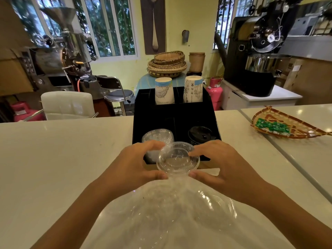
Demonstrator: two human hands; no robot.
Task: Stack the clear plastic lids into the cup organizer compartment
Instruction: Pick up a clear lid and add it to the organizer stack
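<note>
Both hands, left hand [133, 163] and right hand [221, 163], pinch one clear plastic lid [177, 159] by its rim, just near of the black organizer [175, 114]. Keep it level, centre it over the lid stack [157, 135] in the near-left compartment, then lower it until it nests.

Clear lid held over organizer front edge.
Left hand [133, 164] and right hand [221, 164] pinch clear lid [177, 159] by its rim, just before black organizer [172, 114]; lid stack [158, 136] in front-left compartment.
</note>
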